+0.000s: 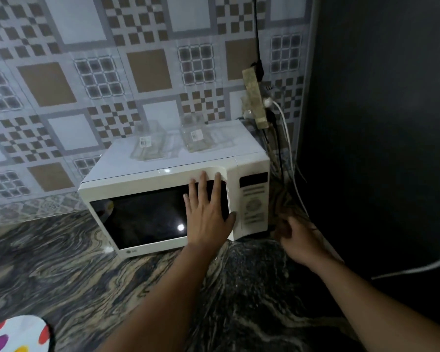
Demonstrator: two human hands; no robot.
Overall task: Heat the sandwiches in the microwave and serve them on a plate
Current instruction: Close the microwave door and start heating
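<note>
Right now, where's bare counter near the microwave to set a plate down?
Bare counter lies left of the left hand and microwave, up to the spotted plate. Crowded right of the microwave: right hand, cables.

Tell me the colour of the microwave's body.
The microwave body is cream white, seen in the head view.

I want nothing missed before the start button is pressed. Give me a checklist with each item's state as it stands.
1. Microwave door closed: ok, it looks flush with the left hand pressed flat on it.
2. Sandwiches inside: cannot tell, the window is dark.
3. Right hand free for the control panel: ok, it holds nothing and hovers just below the panel.
4. Power connected: cannot tell, plugs sit in the power strip but which cable is the microwave's is unclear.
5. Glass jars on top steady: ok, upright.
</note>
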